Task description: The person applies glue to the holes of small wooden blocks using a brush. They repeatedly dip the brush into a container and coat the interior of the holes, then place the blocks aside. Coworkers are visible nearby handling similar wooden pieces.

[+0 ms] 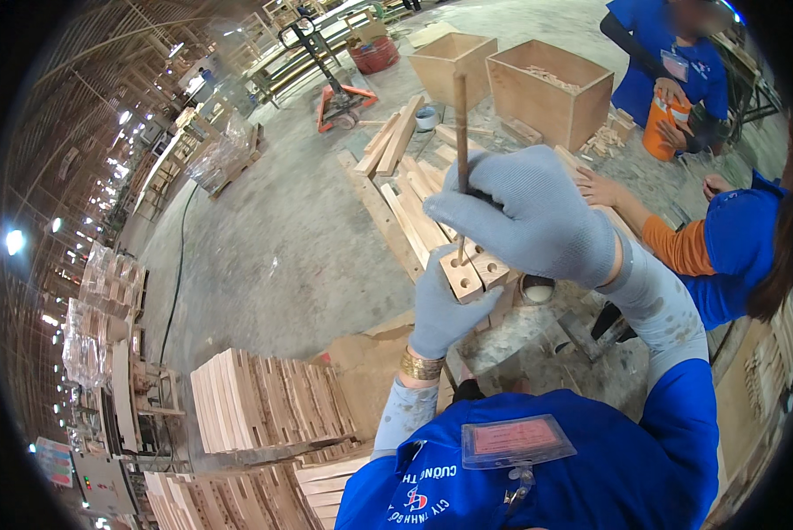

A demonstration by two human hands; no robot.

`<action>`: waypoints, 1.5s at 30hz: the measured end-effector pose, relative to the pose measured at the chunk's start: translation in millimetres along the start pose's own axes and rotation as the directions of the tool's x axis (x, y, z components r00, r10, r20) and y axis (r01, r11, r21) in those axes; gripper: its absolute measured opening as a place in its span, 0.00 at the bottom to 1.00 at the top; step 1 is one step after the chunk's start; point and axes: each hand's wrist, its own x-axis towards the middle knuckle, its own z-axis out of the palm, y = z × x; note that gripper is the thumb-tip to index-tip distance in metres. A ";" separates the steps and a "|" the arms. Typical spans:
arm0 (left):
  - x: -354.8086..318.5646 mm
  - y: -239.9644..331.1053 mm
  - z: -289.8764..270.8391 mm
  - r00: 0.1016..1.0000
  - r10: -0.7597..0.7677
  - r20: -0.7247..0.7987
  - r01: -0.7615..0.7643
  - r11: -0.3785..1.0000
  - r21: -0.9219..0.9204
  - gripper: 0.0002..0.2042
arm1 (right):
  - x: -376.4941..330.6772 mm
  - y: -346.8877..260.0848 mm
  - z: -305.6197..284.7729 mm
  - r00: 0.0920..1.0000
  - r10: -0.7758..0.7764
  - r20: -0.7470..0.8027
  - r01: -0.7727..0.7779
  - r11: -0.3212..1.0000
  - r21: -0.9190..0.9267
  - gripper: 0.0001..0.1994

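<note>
In a grey glove, my right hand (538, 212) is closed around a thin brown stick (461, 115). It stands nearly upright, and its lower tip is at a hole in the end of a pale wooden bar (464, 288). My left hand (441, 309), also gloved, grips that bar end from the near side, with thumb and fingers on either side. A second wooden bar (490, 268) with round holes lies right beside it. Further bars (405, 221) stretch away behind them, partly covered by my right hand. Whether the stick's tip is inside the hole is hard to see.
Stacked wooden bars (268, 402) stand at the lower left. Beyond the work are two wooden bins (551, 110), a small bluish can (426, 118) and an orange pallet jack (343, 102). On the right, a co-worker's hand (604, 187) reaches close; another person holds an orange container (660, 132).
</note>
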 end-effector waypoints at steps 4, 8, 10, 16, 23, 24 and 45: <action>-0.3 2.3 -1.3 1.000 0.017 0.016 -0.017 1.000 -0.023 0.29 | 3.3 -1.4 11.6 0.999 0.009 0.043 -0.011 0.999 0.041 0.11; 0.1 3.2 -1.3 0.998 0.058 0.007 -0.058 0.998 0.031 0.30 | 6.7 1.4 21.7 0.997 -0.037 0.071 0.032 0.997 0.074 0.12; -1.8 -0.7 -1.5 0.998 0.062 -0.012 -0.061 0.997 0.039 0.30 | 8.0 -0.1 18.6 0.996 -0.037 0.080 0.036 0.999 0.016 0.12; -0.1 1.4 -0.4 0.999 0.042 0.024 -0.041 0.998 -0.040 0.31 | 8.8 -1.2 19.1 0.994 0.057 0.089 -0.063 0.995 0.073 0.11; 1.9 -4.1 -0.3 0.999 0.039 0.019 -0.040 0.998 0.043 0.30 | 1.2 1.3 -7.5 0.989 -0.006 -0.147 -0.003 0.998 -0.057 0.11; 1.2 -8.3 0.9 0.999 0.047 -0.001 -0.047 0.999 0.021 0.30 | -2.9 1.9 -13.5 0.980 0.078 -0.185 -0.081 0.997 -0.006 0.11; -3.5 -10.1 3.3 0.997 -0.009 -0.074 0.009 1.000 0.006 0.32 | -262.2 122.5 129.8 0.653 0.748 -0.120 -0.747 0.662 0.060 0.14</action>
